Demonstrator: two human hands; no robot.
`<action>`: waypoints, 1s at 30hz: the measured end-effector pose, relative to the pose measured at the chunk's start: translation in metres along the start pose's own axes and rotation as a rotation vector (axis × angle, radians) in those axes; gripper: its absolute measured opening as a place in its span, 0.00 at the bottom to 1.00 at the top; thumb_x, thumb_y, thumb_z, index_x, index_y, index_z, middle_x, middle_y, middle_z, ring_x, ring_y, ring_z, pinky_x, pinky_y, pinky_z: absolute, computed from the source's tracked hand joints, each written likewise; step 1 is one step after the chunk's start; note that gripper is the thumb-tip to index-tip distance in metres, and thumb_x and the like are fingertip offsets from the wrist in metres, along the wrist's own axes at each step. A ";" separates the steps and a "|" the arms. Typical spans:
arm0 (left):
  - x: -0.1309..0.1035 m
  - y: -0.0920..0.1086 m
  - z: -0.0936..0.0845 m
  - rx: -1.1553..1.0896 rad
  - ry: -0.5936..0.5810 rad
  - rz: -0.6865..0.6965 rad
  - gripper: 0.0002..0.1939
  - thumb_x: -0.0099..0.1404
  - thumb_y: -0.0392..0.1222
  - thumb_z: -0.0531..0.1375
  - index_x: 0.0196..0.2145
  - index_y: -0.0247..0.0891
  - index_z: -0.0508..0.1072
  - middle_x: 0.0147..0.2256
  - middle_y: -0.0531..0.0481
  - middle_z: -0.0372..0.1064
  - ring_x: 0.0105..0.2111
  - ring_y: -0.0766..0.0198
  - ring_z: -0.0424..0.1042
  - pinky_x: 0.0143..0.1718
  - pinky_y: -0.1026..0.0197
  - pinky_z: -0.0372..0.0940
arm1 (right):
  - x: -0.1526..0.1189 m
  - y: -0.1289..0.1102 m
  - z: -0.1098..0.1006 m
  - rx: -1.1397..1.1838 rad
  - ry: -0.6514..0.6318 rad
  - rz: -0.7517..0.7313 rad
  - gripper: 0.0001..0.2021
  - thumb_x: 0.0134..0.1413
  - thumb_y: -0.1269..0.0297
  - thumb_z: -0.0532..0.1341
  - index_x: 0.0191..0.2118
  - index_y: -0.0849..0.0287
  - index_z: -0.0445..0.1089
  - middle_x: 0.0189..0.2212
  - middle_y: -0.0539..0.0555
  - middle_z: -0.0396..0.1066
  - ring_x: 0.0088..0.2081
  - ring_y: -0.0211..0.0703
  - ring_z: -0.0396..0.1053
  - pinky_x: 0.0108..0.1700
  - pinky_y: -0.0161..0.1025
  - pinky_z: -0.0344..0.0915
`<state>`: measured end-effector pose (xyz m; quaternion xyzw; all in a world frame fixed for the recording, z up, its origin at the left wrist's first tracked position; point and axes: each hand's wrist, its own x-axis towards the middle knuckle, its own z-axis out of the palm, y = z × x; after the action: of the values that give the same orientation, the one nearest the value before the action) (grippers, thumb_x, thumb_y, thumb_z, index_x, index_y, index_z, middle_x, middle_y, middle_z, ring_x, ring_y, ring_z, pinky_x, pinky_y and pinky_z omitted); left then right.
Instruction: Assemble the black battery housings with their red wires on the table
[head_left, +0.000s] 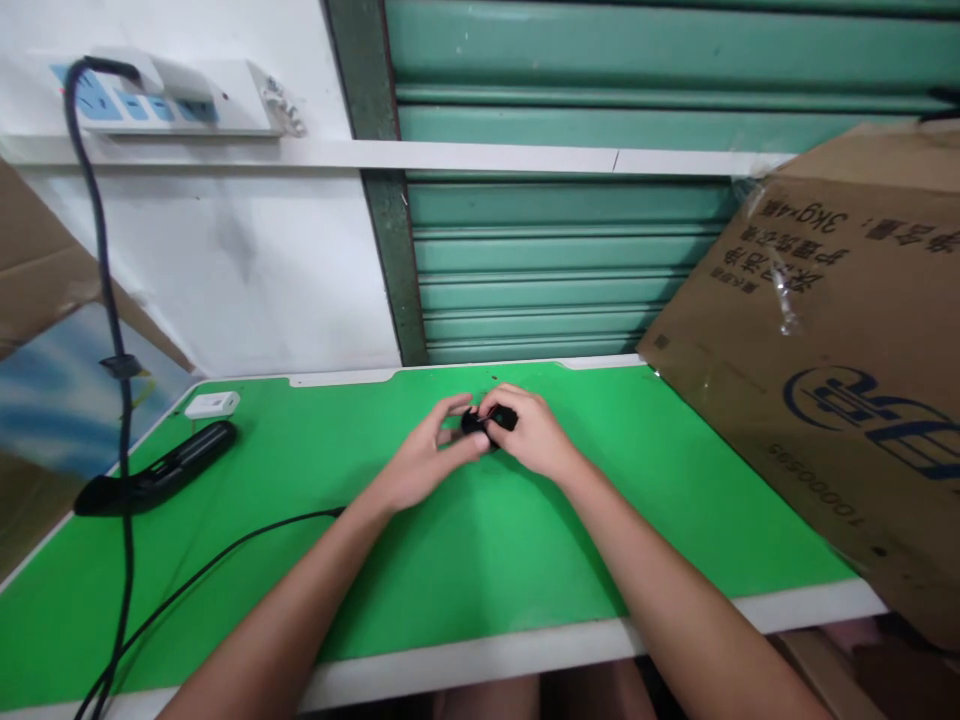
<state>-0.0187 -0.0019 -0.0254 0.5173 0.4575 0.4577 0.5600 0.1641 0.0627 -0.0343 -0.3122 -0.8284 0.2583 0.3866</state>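
Note:
Both hands meet over the far middle of the green tabletop [450,590], around a small black part [504,416] whose kind I cannot make out. My left hand [424,455] curls round its left end, with the thumb and fingertips against it. From the other side, my right hand [532,430] pinches at the part with thumb and forefinger. Thin dark or reddish lines, perhaps wires, show between the fingertips. Fingers cover much of the part, and it is too small and blurred to tell more.
A black curved handheld device [161,475] lies at the left, near a white adapter [212,404]. A black cable [101,240] hangs from the power strip [180,100]. Cardboard boxes stand at the right [817,350] and left. A green shutter [547,240] rises behind.

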 end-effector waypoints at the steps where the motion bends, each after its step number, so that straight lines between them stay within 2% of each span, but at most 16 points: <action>1: 0.000 0.003 0.000 -0.124 -0.001 -0.069 0.32 0.62 0.53 0.66 0.60 0.40 0.66 0.63 0.38 0.64 0.51 0.49 0.74 0.46 0.48 0.75 | 0.000 -0.004 -0.002 0.007 -0.005 -0.042 0.12 0.48 0.81 0.59 0.35 0.57 0.73 0.36 0.51 0.75 0.40 0.43 0.72 0.46 0.40 0.66; 3: 0.000 0.007 -0.002 -0.301 -0.076 -0.217 0.26 0.65 0.53 0.60 0.57 0.38 0.69 0.59 0.37 0.68 0.50 0.48 0.75 0.41 0.47 0.76 | -0.003 -0.013 -0.003 -0.041 -0.036 -0.116 0.11 0.51 0.80 0.60 0.36 0.56 0.74 0.38 0.52 0.77 0.42 0.44 0.73 0.51 0.44 0.64; 5: 0.001 0.008 -0.004 -0.393 -0.198 -0.338 0.23 0.66 0.49 0.57 0.53 0.34 0.72 0.53 0.36 0.74 0.47 0.48 0.76 0.38 0.47 0.77 | -0.006 -0.023 -0.002 -0.155 -0.084 -0.165 0.12 0.53 0.79 0.61 0.37 0.55 0.74 0.39 0.51 0.78 0.45 0.46 0.73 0.59 0.52 0.58; 6: 0.002 0.007 -0.005 -0.418 -0.232 -0.367 0.21 0.65 0.46 0.56 0.52 0.33 0.73 0.51 0.37 0.75 0.45 0.48 0.76 0.37 0.48 0.77 | -0.008 -0.028 -0.002 -0.210 -0.101 -0.180 0.12 0.54 0.79 0.61 0.38 0.54 0.75 0.40 0.51 0.79 0.48 0.47 0.73 0.62 0.55 0.54; 8: 0.003 0.006 -0.006 -0.463 -0.217 -0.368 0.20 0.64 0.42 0.55 0.51 0.33 0.73 0.48 0.38 0.77 0.42 0.51 0.77 0.37 0.49 0.77 | -0.011 -0.036 -0.004 -0.268 -0.093 -0.188 0.12 0.55 0.75 0.63 0.42 0.52 0.76 0.49 0.53 0.77 0.56 0.51 0.69 0.65 0.59 0.48; 10: 0.003 0.007 -0.006 -0.499 -0.168 -0.334 0.20 0.64 0.40 0.55 0.53 0.35 0.72 0.47 0.40 0.78 0.39 0.54 0.78 0.37 0.50 0.77 | -0.011 -0.041 -0.010 -0.277 0.009 -0.171 0.15 0.55 0.69 0.66 0.49 0.51 0.75 0.61 0.57 0.69 0.64 0.56 0.62 0.66 0.60 0.49; 12: 0.003 0.009 -0.004 -0.510 -0.127 -0.302 0.20 0.64 0.39 0.56 0.54 0.37 0.70 0.47 0.41 0.78 0.38 0.55 0.80 0.37 0.52 0.77 | -0.009 -0.041 -0.016 -0.257 0.178 -0.131 0.18 0.56 0.63 0.66 0.53 0.53 0.72 0.64 0.61 0.63 0.65 0.58 0.60 0.65 0.59 0.53; 13: 0.002 0.011 -0.003 -0.502 -0.108 -0.284 0.20 0.64 0.38 0.57 0.55 0.38 0.69 0.47 0.42 0.78 0.38 0.55 0.80 0.37 0.53 0.77 | -0.008 -0.038 -0.019 -0.239 0.263 -0.103 0.17 0.57 0.62 0.65 0.53 0.54 0.72 0.61 0.61 0.66 0.63 0.58 0.63 0.63 0.58 0.57; 15: 0.001 0.013 0.002 -0.469 -0.068 -0.254 0.20 0.65 0.38 0.58 0.55 0.39 0.68 0.46 0.42 0.78 0.38 0.55 0.81 0.36 0.56 0.76 | -0.004 -0.031 -0.022 -0.188 0.379 -0.030 0.12 0.59 0.61 0.63 0.48 0.55 0.73 0.49 0.59 0.72 0.51 0.52 0.70 0.55 0.53 0.65; 17: 0.000 0.014 0.006 -0.418 -0.033 -0.230 0.19 0.66 0.37 0.59 0.54 0.38 0.67 0.44 0.42 0.78 0.38 0.56 0.81 0.34 0.58 0.76 | -0.001 -0.024 -0.021 -0.113 0.384 0.063 0.11 0.59 0.60 0.63 0.46 0.56 0.74 0.41 0.55 0.71 0.35 0.44 0.70 0.42 0.45 0.69; 19: -0.002 0.014 0.009 -0.374 -0.009 -0.218 0.17 0.65 0.37 0.59 0.52 0.38 0.67 0.42 0.43 0.78 0.38 0.58 0.80 0.34 0.60 0.75 | 0.000 -0.020 -0.018 -0.027 0.306 0.134 0.14 0.58 0.59 0.63 0.48 0.56 0.75 0.39 0.54 0.68 0.26 0.37 0.64 0.31 0.40 0.67; 22: -0.003 0.012 0.011 -0.344 0.007 -0.211 0.14 0.64 0.37 0.60 0.48 0.39 0.68 0.41 0.45 0.78 0.39 0.58 0.80 0.35 0.59 0.75 | 0.000 -0.020 -0.012 0.068 0.212 0.165 0.12 0.58 0.59 0.63 0.46 0.55 0.76 0.36 0.52 0.68 0.23 0.33 0.61 0.26 0.36 0.63; 26: -0.002 0.009 0.012 -0.314 0.017 -0.210 0.12 0.64 0.39 0.61 0.45 0.39 0.67 0.42 0.46 0.77 0.39 0.57 0.80 0.36 0.57 0.75 | 0.001 -0.023 -0.003 0.213 0.229 0.248 0.10 0.55 0.57 0.64 0.39 0.58 0.74 0.32 0.50 0.71 0.23 0.34 0.65 0.25 0.34 0.61; 30: 0.001 0.004 0.016 -0.267 0.050 -0.181 0.16 0.66 0.48 0.63 0.46 0.41 0.65 0.41 0.48 0.76 0.36 0.59 0.79 0.38 0.58 0.72 | 0.001 -0.024 0.006 0.380 0.239 0.317 0.11 0.52 0.55 0.66 0.36 0.57 0.71 0.26 0.49 0.72 0.25 0.37 0.69 0.27 0.35 0.66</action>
<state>-0.0033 -0.0036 -0.0203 0.3833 0.4511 0.4747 0.6513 0.1508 0.0466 -0.0213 -0.3880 -0.6544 0.4278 0.4880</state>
